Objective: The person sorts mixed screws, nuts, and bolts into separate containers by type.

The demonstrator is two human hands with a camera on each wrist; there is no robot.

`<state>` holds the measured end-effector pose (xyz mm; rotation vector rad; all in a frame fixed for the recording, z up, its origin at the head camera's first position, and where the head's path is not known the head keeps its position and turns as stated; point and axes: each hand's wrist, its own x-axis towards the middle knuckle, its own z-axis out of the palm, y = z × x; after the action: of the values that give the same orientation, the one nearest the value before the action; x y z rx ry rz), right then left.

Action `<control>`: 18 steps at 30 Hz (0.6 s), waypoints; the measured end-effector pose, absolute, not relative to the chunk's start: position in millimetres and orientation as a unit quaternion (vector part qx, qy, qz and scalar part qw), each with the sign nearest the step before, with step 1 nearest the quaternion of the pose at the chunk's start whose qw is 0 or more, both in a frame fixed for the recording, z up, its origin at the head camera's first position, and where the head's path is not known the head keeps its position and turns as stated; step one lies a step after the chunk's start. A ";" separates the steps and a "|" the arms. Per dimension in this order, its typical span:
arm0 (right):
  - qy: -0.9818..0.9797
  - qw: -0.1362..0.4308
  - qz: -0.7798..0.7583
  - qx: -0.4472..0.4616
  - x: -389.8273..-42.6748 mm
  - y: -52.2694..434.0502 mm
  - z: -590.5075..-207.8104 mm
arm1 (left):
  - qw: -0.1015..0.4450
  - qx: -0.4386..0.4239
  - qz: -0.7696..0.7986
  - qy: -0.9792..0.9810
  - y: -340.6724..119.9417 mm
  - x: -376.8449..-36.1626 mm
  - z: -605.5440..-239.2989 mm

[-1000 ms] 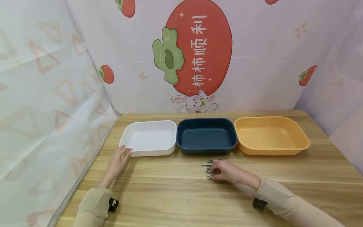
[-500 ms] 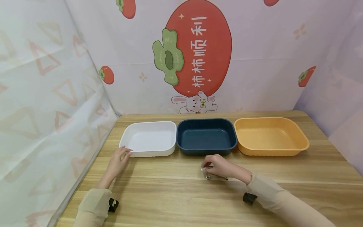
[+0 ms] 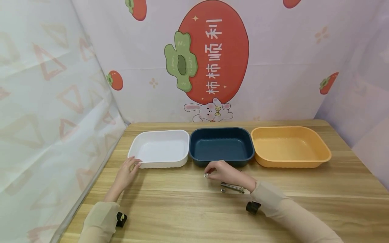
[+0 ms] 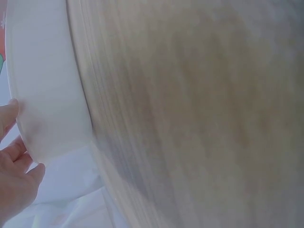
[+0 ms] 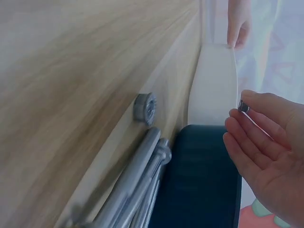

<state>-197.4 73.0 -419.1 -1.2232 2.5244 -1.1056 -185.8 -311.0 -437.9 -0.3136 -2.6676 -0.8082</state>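
Observation:
My right hand (image 3: 223,172) pinches a small metal nut (image 3: 206,175) between thumb and fingertips, above the table in front of the dark blue tray (image 3: 222,162). In the right wrist view this nut shows dark at the fingertips, with the white tray (image 5: 213,85) behind it. Another nut (image 5: 145,108) stays on the table beside several metal bolts (image 5: 133,190), which lie together below my right wrist. My left hand (image 3: 126,172) holds the front left corner of the white tray by its rim; in the left wrist view its fingers (image 4: 14,149) are at the rim.
A yellow tray (image 3: 291,163) stands right of the dark blue one; the three trays form a row along the back of the wooden table (image 3: 170,216). Printed cloth (image 3: 136,50) hangs behind and at the sides. Each wrist wears a black device (image 3: 253,207).
My right hand moves left and slightly away from me, lifting the nut clear of the bolts. The bolts have shifted and lie at another angle. My left hand keeps still on the white tray.

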 end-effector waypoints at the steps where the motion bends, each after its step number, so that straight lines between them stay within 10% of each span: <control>1: 0.833 0.060 -0.371 -0.406 -198.0 70.3 -418.9 | 0.168 -0.110 -0.283 -0.938 -310.9 -185.7 -437.9; 18: 0.835 0.046 -0.407 -0.368 -212.9 24.7 -410.5 | 0.149 -0.107 -0.275 -0.944 -311.1 -185.2 -434.3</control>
<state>-212.9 24.7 -410.5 -1.1228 2.5480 -1.2420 -185.2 -311.1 -434.3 -0.3077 -2.7138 -0.7900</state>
